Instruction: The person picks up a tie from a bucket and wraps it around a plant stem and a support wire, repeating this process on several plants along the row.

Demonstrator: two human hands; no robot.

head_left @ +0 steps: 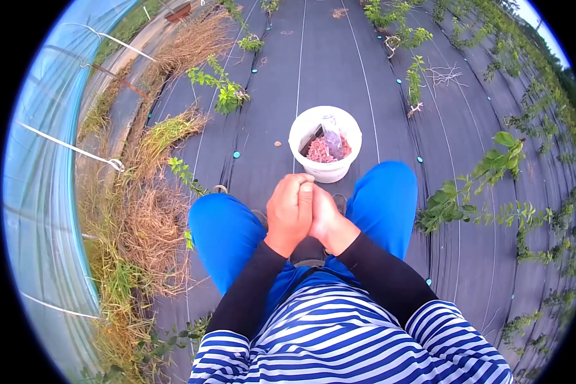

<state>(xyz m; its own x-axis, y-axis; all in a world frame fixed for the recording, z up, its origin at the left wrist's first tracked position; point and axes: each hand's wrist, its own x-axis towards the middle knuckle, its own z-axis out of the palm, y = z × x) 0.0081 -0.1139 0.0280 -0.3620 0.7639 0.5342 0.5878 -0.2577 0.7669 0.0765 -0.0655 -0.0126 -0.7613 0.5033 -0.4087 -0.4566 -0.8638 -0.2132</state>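
My left hand [288, 210] and my right hand [327, 219] are clasped together between my knees. Fingers of both are folded inward and pressed against each other, so anything between the palms is hidden. Just beyond them a white bucket [326, 171] stands on the black ground cover. Inside it lie reddish-pink granules [319, 151], along with a clear plastic bag [331, 136] and something dark against the left wall. Neither hand reaches into the bucket; my fingertips are close to its near side.
Black ground cover [329, 51] runs ahead, with leafy plants [229, 96] on the left and more plants [457, 198] on the right. Dry straw [153, 224] lies along the left edge, beside blue plastic sheeting [45, 211] held by white cords. Blue-green pegs [237, 155] dot the cover.
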